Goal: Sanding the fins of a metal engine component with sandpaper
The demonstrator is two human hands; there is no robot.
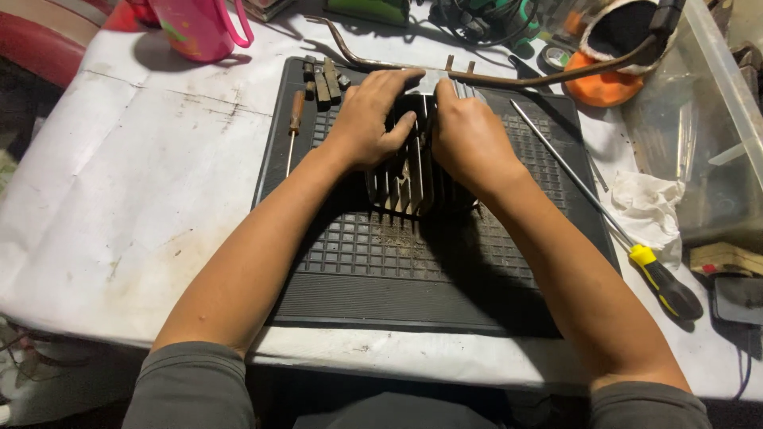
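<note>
Left of the black ribbed rubber mat (381,294) I see bare white cloth, one wooden-handled screwdriver (294,119) at the mat's edge. At centre, my left hand (373,119) and right hand (469,139) clasp one dark finned metal block (401,187), its top hidden. Rightward lies one yellow-handled screwdriver (636,254), beside a crumpled rag (648,206).

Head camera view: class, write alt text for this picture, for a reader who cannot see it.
Two bare hands, left hand and right hand, grip a finned metal engine part on a black gridded rubber mat. A long yellow-handled screwdriver lies to the right, a small screwdriver to the left.
</note>
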